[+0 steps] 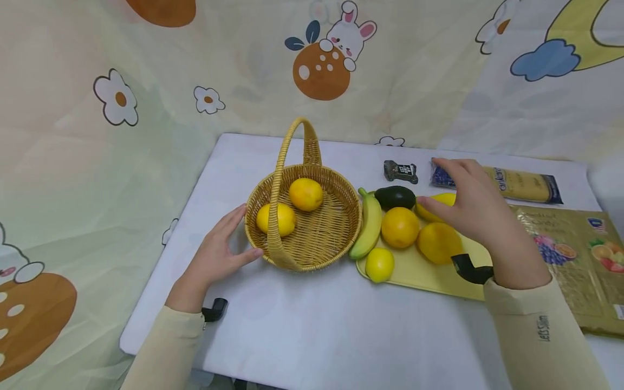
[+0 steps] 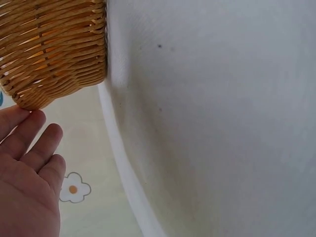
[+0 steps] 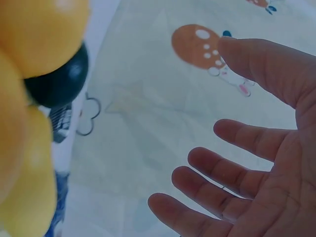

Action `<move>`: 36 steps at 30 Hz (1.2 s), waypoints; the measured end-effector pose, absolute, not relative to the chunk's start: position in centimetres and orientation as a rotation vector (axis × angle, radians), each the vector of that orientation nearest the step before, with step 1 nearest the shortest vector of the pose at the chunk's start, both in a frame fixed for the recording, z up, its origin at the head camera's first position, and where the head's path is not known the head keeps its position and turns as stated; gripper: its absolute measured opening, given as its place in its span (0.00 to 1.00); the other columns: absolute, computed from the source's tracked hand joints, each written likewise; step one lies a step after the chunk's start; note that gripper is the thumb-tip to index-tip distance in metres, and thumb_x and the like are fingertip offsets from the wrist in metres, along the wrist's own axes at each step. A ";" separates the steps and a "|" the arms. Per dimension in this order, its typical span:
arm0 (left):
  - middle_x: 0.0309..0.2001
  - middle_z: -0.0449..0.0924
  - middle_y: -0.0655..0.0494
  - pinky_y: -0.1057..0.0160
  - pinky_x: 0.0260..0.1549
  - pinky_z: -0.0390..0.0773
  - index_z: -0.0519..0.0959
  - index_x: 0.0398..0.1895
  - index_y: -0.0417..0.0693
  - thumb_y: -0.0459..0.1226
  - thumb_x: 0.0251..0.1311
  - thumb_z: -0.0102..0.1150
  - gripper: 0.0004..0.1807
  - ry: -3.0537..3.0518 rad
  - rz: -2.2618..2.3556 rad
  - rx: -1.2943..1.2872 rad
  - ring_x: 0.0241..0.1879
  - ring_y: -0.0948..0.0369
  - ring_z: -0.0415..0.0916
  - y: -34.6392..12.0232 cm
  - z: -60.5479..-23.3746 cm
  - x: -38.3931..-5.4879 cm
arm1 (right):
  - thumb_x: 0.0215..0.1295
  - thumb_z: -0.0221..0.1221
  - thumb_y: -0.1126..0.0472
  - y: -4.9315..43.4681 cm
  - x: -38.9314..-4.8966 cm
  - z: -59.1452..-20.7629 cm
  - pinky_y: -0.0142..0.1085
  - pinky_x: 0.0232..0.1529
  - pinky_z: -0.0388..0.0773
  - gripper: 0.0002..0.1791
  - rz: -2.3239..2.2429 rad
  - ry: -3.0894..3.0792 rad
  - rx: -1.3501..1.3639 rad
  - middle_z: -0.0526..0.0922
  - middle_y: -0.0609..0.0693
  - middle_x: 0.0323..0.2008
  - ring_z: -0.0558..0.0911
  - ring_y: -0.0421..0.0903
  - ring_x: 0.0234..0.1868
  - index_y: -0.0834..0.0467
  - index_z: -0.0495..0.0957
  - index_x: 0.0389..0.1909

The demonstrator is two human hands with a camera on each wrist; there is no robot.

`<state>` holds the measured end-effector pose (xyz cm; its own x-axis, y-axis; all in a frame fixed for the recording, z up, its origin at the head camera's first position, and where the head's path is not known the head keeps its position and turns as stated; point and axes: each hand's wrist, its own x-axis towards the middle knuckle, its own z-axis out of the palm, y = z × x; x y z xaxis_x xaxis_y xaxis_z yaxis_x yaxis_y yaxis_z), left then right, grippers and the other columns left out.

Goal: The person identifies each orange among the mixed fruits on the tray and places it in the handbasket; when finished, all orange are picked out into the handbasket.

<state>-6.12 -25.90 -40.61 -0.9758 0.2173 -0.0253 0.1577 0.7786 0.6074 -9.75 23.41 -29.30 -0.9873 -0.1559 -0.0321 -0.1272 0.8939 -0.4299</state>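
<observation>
A wicker basket (image 1: pixel 331 238) with a tall handle holds two orange-yellow fruits, one at the back (image 1: pixel 306 194) and one at the left (image 1: pixel 285 219). My left hand (image 1: pixel 216 250) touches its left rim with extended fingers; the left wrist view shows those fingertips against the weave (image 2: pixel 54 49). Above the fruit on the right hovers my right hand (image 1: pixel 480 203), its fingers spread around nothing. Below and beside it lie an orange (image 1: pixel 400 227), a second orange fruit (image 1: pixel 439 244), a partly hidden yellow fruit (image 1: pixel 431 208), a dark green avocado-like fruit (image 1: pixel 395 197), a banana (image 1: pixel 368 227) and a lemon (image 1: pixel 379 265).
A pale yellow tray (image 1: pixel 424 281) lies under most of the loose fruit. Behind are a small dark wrapped packet (image 1: pixel 401 171) and a long pasta-like bag (image 1: pixel 526 185). A gold fruit-printed package (image 1: pixel 580 271) lies at the right. A patterned cloth (image 1: pixel 244 65) hangs behind the white table (image 1: pixel 302 325).
</observation>
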 end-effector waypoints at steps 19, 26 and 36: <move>0.84 0.53 0.59 0.32 0.76 0.60 0.51 0.85 0.64 0.62 0.52 0.77 0.61 2.878 0.999 0.315 0.83 0.47 0.52 -25.8 -40.6 -6.1 | 0.67 0.68 0.39 26.7 -5.3 -36.2 0.77 0.65 0.63 0.50 -0.725 2.930 -0.148 0.62 0.76 0.72 0.63 0.76 0.70 0.64 0.61 0.78; 0.85 0.52 0.60 0.31 0.76 0.60 0.51 0.85 0.64 0.61 0.53 0.77 0.61 2.875 1.003 0.308 0.83 0.47 0.52 -25.8 -40.6 -6.1 | 0.67 0.69 0.41 26.6 -4.2 -37.3 0.76 0.65 0.64 0.48 -0.787 2.930 -0.143 0.64 0.76 0.70 0.65 0.75 0.68 0.65 0.62 0.77; 0.85 0.52 0.60 0.31 0.76 0.60 0.51 0.85 0.64 0.61 0.53 0.77 0.61 2.865 1.015 0.300 0.83 0.48 0.51 -25.9 -40.6 -6.1 | 0.65 0.70 0.42 26.5 -3.6 -38.6 0.75 0.66 0.64 0.49 -0.827 2.918 -0.079 0.64 0.77 0.70 0.64 0.74 0.69 0.66 0.62 0.77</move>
<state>-6.06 -25.85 -40.59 -0.9770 0.2126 -0.0163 0.1549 0.7603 0.6309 -3.60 26.51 -38.62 -0.9929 -0.0794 -0.0889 -0.0210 0.8506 -0.5255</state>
